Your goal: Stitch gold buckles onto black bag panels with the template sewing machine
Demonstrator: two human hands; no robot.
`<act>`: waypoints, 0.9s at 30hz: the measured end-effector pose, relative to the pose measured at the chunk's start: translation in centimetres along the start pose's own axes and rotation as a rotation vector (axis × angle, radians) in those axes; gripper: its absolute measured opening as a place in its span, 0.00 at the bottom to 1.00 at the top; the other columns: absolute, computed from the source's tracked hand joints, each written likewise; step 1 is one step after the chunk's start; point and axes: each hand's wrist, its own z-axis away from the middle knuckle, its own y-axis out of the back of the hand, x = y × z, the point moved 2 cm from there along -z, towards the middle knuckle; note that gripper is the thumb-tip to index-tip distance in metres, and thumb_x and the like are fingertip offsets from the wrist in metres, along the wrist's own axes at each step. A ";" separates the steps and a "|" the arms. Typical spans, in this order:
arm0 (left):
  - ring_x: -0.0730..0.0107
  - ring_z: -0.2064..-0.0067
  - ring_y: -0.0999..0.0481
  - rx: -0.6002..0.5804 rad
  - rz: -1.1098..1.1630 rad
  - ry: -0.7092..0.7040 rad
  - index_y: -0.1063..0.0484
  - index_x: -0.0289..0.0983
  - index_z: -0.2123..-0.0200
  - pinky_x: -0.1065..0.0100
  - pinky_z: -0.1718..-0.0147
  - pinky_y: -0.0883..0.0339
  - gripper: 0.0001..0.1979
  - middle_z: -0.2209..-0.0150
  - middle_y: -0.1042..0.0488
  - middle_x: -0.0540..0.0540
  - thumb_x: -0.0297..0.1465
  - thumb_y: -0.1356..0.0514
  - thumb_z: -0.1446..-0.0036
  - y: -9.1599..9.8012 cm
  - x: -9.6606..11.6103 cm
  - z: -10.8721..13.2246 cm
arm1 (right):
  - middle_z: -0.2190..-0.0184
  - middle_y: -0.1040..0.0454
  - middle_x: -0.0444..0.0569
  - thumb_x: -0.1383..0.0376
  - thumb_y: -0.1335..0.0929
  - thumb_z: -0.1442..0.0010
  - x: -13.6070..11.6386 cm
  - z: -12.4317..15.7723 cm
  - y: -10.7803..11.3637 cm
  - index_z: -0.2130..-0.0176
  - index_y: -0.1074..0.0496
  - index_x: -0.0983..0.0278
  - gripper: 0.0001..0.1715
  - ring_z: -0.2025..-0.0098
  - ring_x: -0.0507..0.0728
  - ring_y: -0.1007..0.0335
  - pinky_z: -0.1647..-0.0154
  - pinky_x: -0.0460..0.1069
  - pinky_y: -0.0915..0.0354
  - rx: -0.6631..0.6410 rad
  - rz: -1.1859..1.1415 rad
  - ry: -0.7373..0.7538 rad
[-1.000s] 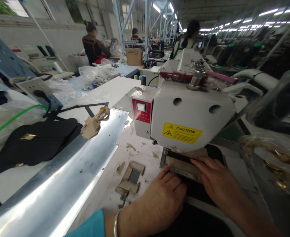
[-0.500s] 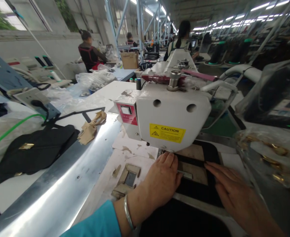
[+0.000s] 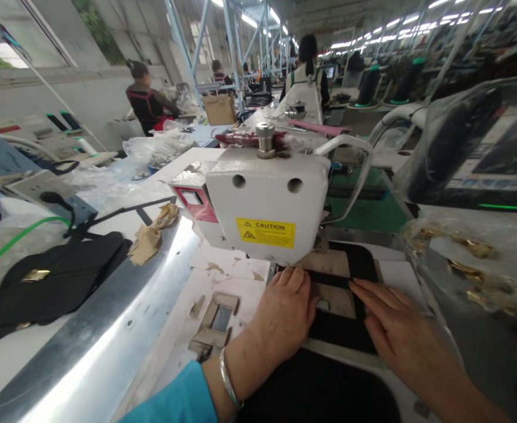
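Observation:
My left hand (image 3: 281,317) lies palm down with its fingers stretched out at the left edge of a black piece (image 3: 344,329), fingertips just under the head of the white sewing machine (image 3: 267,202). My right hand (image 3: 395,332) lies flat on the right side of the same black piece, fingers apart. A brown template frame (image 3: 335,296) sits on the piece between my hands, beneath the machine head. A silver bangle is on my left wrist, below a teal sleeve.
A black bag (image 3: 47,282) with a gold clasp lies at left beside a long shiny metal strip (image 3: 121,329). Crumpled brown paper (image 3: 150,235) rests beyond it. A clear bag of gold hardware (image 3: 470,264) is at right. Other people work at benches farther back.
My view has swung right, so the machine sits further left in frame. My left fingers slid forward under the machine head; my right hand drew back to the piece's right side.

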 end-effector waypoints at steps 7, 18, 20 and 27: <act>0.51 0.48 0.28 -0.025 -0.065 0.029 0.29 0.30 0.53 0.49 0.47 0.31 0.14 0.52 0.28 0.36 0.35 0.43 0.34 0.3 0.8 -0.9 | 0.51 0.21 0.51 0.72 0.42 0.39 0.2 0.2 0.1 0.49 0.24 0.65 0.25 0.49 0.60 0.26 0.48 0.56 0.26 0.039 -0.027 0.007; 0.57 0.37 0.35 0.040 0.162 -0.067 0.30 0.33 0.47 0.48 0.33 0.46 0.15 0.45 0.27 0.42 0.28 0.44 0.36 4.8 -1.6 7.5 | 0.51 0.22 0.57 0.73 0.43 0.39 -0.4 0.4 -0.3 0.51 0.23 0.73 0.25 0.51 0.63 0.25 0.51 0.58 0.25 0.034 0.247 0.166; 0.57 0.37 0.34 0.042 0.181 -0.061 0.30 0.34 0.48 0.48 0.33 0.46 0.14 0.46 0.26 0.42 0.27 0.44 0.37 4.9 -2.0 8.0 | 0.50 0.22 0.57 0.72 0.43 0.39 -0.1 0.5 -0.5 0.51 0.24 0.73 0.25 0.50 0.62 0.25 0.50 0.58 0.26 0.026 0.225 0.152; 0.57 0.37 0.34 0.015 0.218 -0.060 0.31 0.34 0.46 0.49 0.33 0.46 0.16 0.45 0.27 0.41 0.28 0.44 0.36 4.6 -2.5 8.1 | 0.51 0.22 0.58 0.71 0.43 0.37 0.6 0.5 -0.3 0.51 0.24 0.72 0.24 0.49 0.63 0.26 0.49 0.60 0.26 0.018 0.187 0.139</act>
